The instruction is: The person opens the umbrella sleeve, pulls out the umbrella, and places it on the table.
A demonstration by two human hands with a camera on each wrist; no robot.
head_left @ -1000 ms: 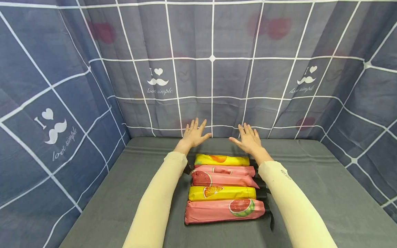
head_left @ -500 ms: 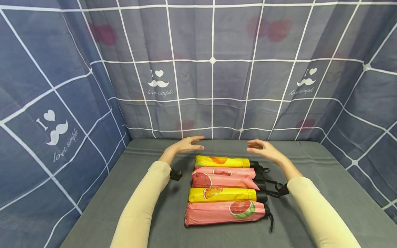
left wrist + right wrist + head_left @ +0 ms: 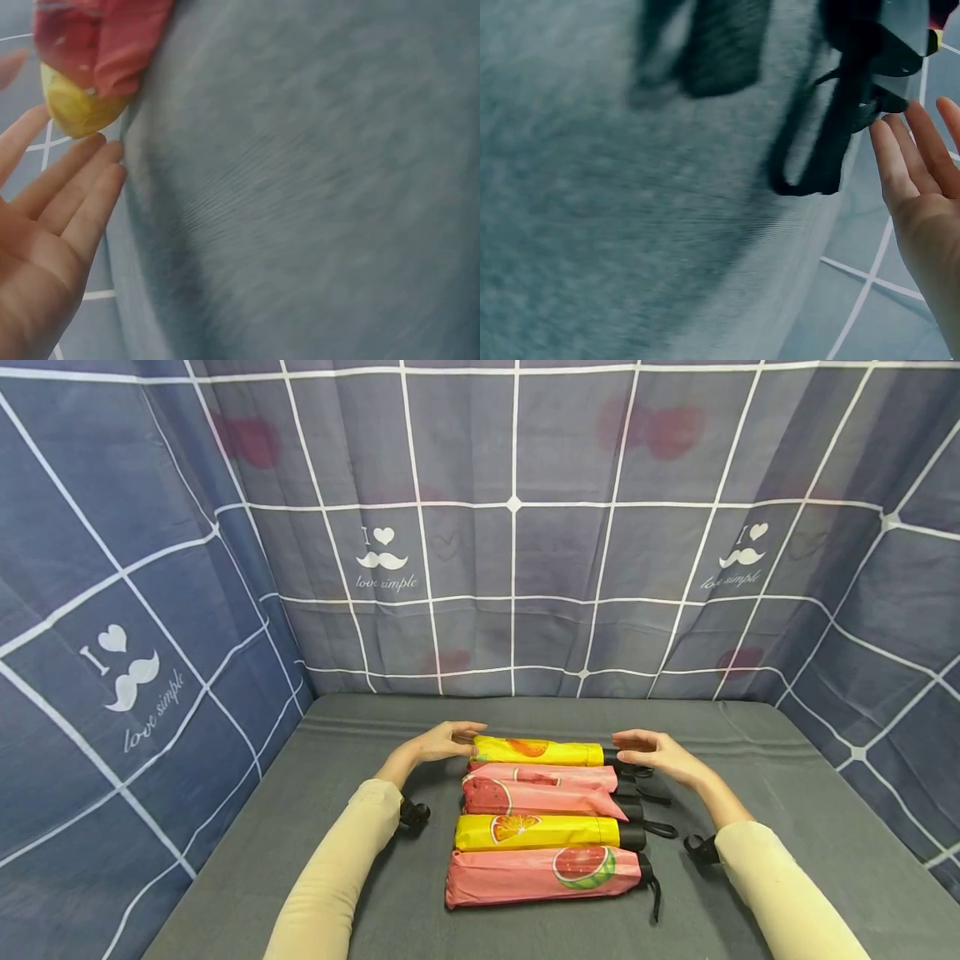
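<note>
Several folding umbrellas in pink and yellow sleeves lie in a row, one behind another, in the head view. At the far end is a yellow umbrella [image 3: 555, 752] with an orange-slice print. My left hand [image 3: 435, 743] is at its left end, fingertips right by the yellow tip [image 3: 79, 109] in the left wrist view, fingers fairly straight. Across from it, my right hand [image 3: 660, 756] is beside the black handle end, fingers extended and thumb apart. The right wrist view has those fingertips [image 3: 892, 127] close to the black handle and its strap [image 3: 829, 142].
Nearer me lie two pink umbrellas [image 3: 540, 795], a yellow one [image 3: 536, 832] and a pink watermelon-print one [image 3: 543, 874]. Black wrist straps trail off their right ends. All rest on a grey cloth surface [image 3: 300, 860], enclosed by a blue-grey checked curtain [image 3: 555, 552].
Both hands, first raised flat and spread near the back curtain, have moved apart, turned inward and come down to the two ends of the farthest yellow umbrella. The umbrellas stay put.
</note>
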